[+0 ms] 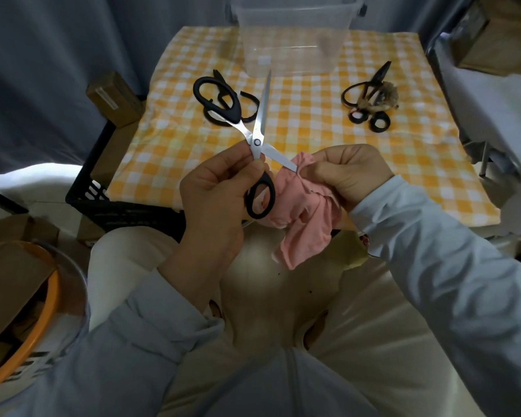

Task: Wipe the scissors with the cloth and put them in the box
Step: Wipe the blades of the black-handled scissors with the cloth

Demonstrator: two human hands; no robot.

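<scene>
My left hand (214,188) grips black-handled steel scissors (260,115) near the pivot, blades spread wide above the table's near edge. One blade points up toward the box, the other runs right into a pink cloth (301,212). My right hand (349,173) pinches that cloth around the tip of the lower blade. A clear plastic box (295,37) stands at the back of the yellow checked table (313,127). More black scissors (220,100) lie at the left, and another pair (370,97) at the right.
A tuft of brownish fibre (385,94) lies on the right scissors. A black crate (103,188) with cardboard boxes stands left of the table. An orange-rimmed bin (27,311) sits at lower left. A metal frame (491,152) borders the right side.
</scene>
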